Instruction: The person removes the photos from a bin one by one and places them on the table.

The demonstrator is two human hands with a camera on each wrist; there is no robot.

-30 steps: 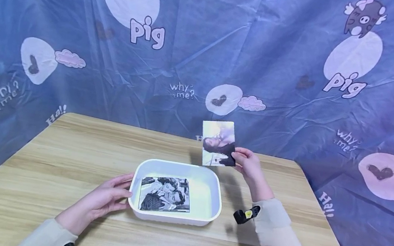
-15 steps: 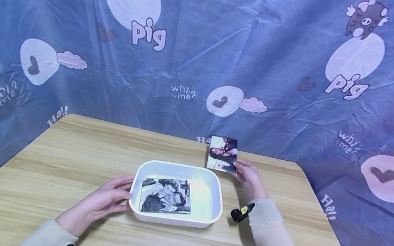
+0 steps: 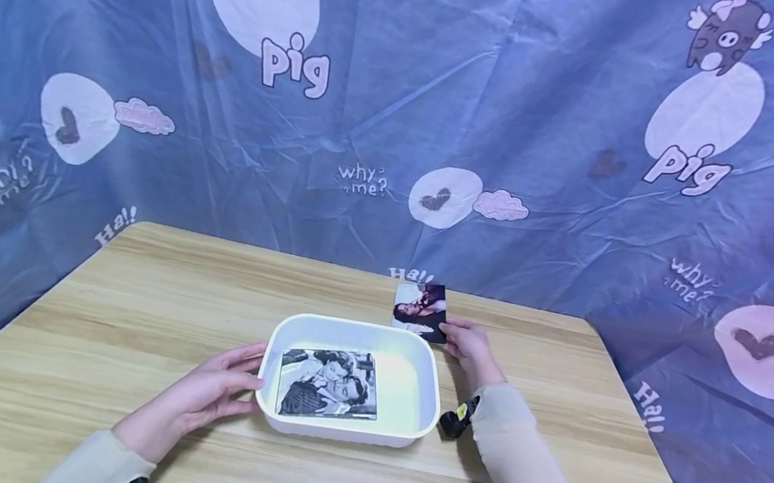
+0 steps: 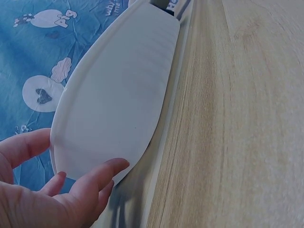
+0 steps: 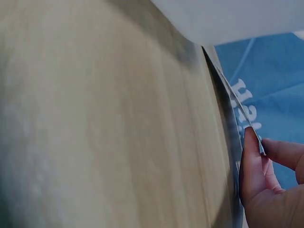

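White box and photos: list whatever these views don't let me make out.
Head view: what lies beneath the black-and-white photo, since it covers that patch of the white box.
Left wrist view: the box's inside, hidden by its outer wall.
Right wrist view: the image on the colour photo, turned almost edge-on; also most of the box, cut off by the top edge.

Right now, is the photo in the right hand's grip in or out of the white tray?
Out: in the head view, the right hand pinches the photo beyond the tray's far rim.
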